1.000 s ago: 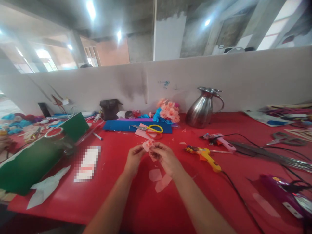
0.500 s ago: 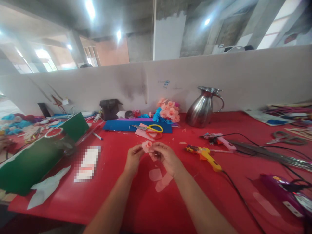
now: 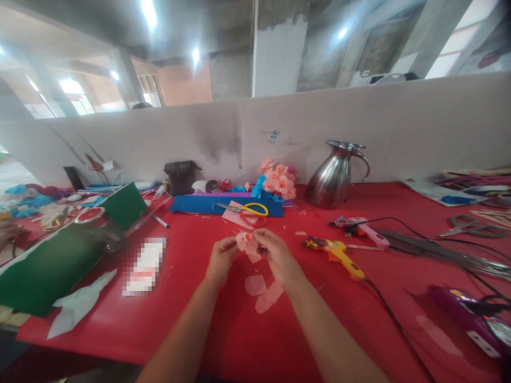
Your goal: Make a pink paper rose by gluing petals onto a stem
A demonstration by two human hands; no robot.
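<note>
A small pink paper flower (image 3: 246, 241) is held up between my two hands, above the red table. My left hand (image 3: 222, 259) pinches its left side with thumb and fingertips. On the other side, my right hand (image 3: 276, 256) grips a petal at the flower's right edge, with its fingers closed. Loose pink paper petals (image 3: 269, 298) lie on the table just below the hands. Beyond the flower, scissors with yellow and orange handles (image 3: 245, 209) rest on pink paper and a blue sheet (image 3: 191, 205).
To the right are a yellow glue gun (image 3: 339, 256), a pink glue gun (image 3: 365, 231), cords and a purple device (image 3: 459, 314). A steel jug (image 3: 329, 178) stands behind, beside finished paper flowers (image 3: 279, 181). A green board (image 3: 51, 266) and glass jar (image 3: 99, 229) are left.
The flower has turned slightly between my hands, showing more of its petals. My right hand has shifted its hold a little to the right; the camera view has moved slightly.
</note>
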